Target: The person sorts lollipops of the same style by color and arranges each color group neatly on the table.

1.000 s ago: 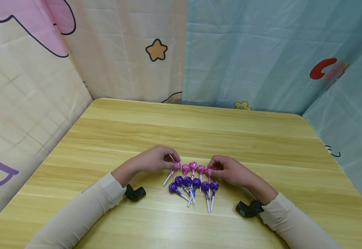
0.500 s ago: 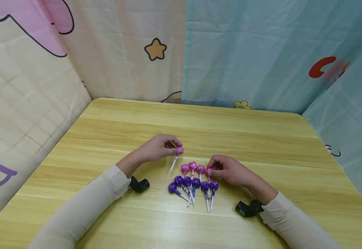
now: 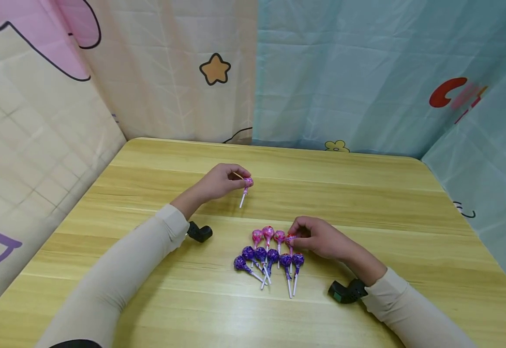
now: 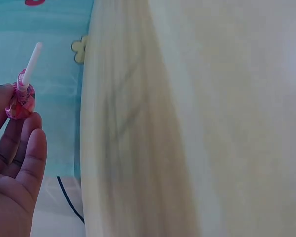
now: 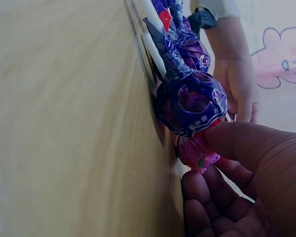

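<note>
My left hand (image 3: 220,182) pinches a pink-wrapped lollipop (image 3: 248,182) by its head, above the table, with the white stick slanting down. In the left wrist view the same lollipop (image 4: 20,102) sits between thumb and fingertips. At the right end of the pink row, my right hand (image 3: 318,237) pinches another pink lollipop (image 3: 290,239) by its head. The right wrist view shows that pink wrapper (image 5: 197,153) partly hidden behind a purple lollipop (image 5: 191,102). Three more pink lollipops (image 3: 268,233) lie beside it, and several purple lollipops (image 3: 272,256) lie in front, some sticks crossing.
The light wooden table (image 3: 170,299) has its far edge against printed curtains (image 3: 344,72). Black wrist cameras (image 3: 348,292) jut out below both wrists, close to the tabletop.
My left hand has lifted its pink lollipop from the left end of the row and carried it away toward the table's far side. The right hand stays in place.
</note>
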A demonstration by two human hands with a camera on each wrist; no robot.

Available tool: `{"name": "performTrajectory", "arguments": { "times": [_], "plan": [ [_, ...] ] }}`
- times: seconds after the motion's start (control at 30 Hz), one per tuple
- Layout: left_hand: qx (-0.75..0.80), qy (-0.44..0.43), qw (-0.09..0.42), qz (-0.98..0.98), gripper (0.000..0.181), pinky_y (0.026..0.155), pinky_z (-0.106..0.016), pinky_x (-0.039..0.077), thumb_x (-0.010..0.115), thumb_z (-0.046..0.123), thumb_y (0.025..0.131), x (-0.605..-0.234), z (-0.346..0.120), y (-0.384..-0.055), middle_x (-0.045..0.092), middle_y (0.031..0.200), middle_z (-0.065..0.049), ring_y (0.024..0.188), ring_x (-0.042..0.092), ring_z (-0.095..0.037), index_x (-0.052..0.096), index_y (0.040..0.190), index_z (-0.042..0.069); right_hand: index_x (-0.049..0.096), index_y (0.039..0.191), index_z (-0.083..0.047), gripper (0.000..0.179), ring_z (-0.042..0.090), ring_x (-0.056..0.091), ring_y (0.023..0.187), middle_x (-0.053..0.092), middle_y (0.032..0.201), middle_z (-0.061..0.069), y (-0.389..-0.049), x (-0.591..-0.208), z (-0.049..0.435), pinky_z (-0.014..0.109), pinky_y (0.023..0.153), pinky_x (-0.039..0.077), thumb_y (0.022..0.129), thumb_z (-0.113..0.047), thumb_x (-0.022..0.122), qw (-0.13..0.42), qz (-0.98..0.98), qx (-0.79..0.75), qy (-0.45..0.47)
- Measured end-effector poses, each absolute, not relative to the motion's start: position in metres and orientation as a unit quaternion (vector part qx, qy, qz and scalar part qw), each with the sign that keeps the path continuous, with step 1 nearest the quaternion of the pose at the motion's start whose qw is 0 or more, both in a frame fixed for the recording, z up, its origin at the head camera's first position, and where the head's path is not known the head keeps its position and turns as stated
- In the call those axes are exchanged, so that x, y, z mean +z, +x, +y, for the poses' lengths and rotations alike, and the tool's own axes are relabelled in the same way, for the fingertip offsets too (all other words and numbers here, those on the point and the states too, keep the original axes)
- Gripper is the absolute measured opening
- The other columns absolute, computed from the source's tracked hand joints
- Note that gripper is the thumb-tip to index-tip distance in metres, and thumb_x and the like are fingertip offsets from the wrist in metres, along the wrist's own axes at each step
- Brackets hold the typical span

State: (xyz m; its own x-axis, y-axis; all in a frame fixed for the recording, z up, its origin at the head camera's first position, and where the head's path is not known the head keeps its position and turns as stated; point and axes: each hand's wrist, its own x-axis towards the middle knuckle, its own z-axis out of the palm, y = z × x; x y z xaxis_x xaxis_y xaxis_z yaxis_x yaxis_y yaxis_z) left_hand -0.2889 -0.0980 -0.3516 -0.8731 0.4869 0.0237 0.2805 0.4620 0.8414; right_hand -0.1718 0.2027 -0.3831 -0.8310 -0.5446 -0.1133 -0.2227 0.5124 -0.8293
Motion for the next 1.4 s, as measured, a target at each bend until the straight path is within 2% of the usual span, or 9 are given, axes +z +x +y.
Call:
{"name": "performTrajectory", "arguments": {
  "times": [0.2, 0.47, 0.9, 1.4],
  "plan": [
    [0.456, 0.205, 0.085, 0.862, 0.026, 0.088, -0.038, 0.051, 0.068, 0.028, 0.096, -0.349, -0.098, -0.318, 0.068, 0.109, -0.004, 0.102, 0.064, -0.021, 0.069, 0.113, 0.008, 0.063, 0.1, -0.005, 0.005, 0.02, 0.056, 0.079, 0.063, 0.091, 0.005, -0.171, -0.383, 0.203, 0.027, 0.066, 0.049, 0.096, -0.007, 0.065, 0.18, 0.848, -0.444, -0.23],
    [0.452, 0.169, 0.093, 0.871, 0.031, 0.09, -0.037, 0.049, 0.067, 0.027, 0.097, -0.361, -0.098, -0.336, 0.069, 0.113, -0.006, 0.108, 0.061, -0.024, 0.066, 0.119, 0.005, 0.063, 0.099, -0.006, 0.004, 0.019, 0.057, 0.079, 0.064, 0.09, 0.003, -0.17, -0.385, 0.201, 0.028, 0.066, 0.05, 0.095, -0.007, 0.066, 0.179, 0.85, -0.439, -0.23],
    [0.479, 0.104, 0.078, 0.868, 0.031, 0.09, -0.034, 0.045, 0.069, 0.028, 0.096, -0.387, -0.098, -0.344, 0.068, 0.113, -0.007, 0.106, 0.058, -0.022, 0.068, 0.118, 0.006, 0.063, 0.098, -0.006, 0.006, 0.018, 0.056, 0.078, 0.063, 0.09, 0.003, -0.171, -0.384, 0.203, 0.028, 0.066, 0.049, 0.095, -0.01, 0.067, 0.175, 0.853, -0.434, -0.233],
    [0.472, 0.072, 0.071, 0.876, 0.031, 0.096, -0.036, 0.044, 0.067, 0.029, 0.097, -0.391, -0.091, -0.347, 0.067, 0.115, -0.006, 0.107, 0.058, -0.021, 0.067, 0.118, 0.008, 0.063, 0.098, -0.01, 0.005, 0.02, 0.055, 0.079, 0.063, 0.09, 0.002, -0.175, -0.382, 0.204, 0.029, 0.067, 0.049, 0.095, -0.009, 0.067, 0.182, 0.858, -0.426, -0.222]
  ]
}}
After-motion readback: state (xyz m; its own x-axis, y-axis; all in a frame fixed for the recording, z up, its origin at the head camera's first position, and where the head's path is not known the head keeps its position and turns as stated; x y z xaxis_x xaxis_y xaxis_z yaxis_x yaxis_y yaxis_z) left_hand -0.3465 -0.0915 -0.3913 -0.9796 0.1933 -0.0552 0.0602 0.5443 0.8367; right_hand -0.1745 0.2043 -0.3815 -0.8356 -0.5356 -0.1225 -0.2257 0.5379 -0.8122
